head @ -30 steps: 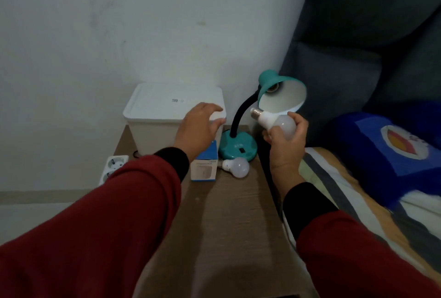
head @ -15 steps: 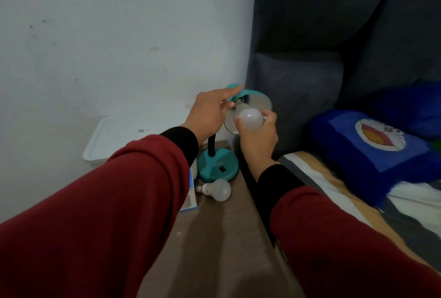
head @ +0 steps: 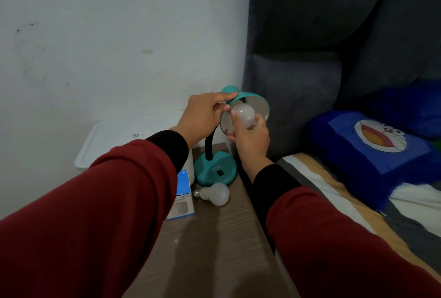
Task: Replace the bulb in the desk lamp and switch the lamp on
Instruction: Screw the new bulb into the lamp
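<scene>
A teal desk lamp stands at the back of the wooden bedside table, its base (head: 214, 170) near the table's right edge and its shade (head: 259, 107) tilted toward me. My left hand (head: 205, 115) grips the shade's top rim. My right hand (head: 250, 139) holds a white bulb (head: 244, 114) at the shade's mouth, its screw end pointing into the shade and hidden. A second white bulb (head: 214, 194) lies on the table in front of the lamp base. The lamp is unlit.
A blue and white bulb box (head: 183, 198) lies left of the loose bulb. A white lidded bin (head: 114, 140) stands behind at left against the wall. A bed with a dark headboard (head: 293, 97) and a blue cartoon pillow (head: 372, 154) borders the table's right edge.
My left hand rose from the white bin to the lamp shade and closed on its rim. My right hand carried the bulb up into the shade's mouth. The view shifted right.
</scene>
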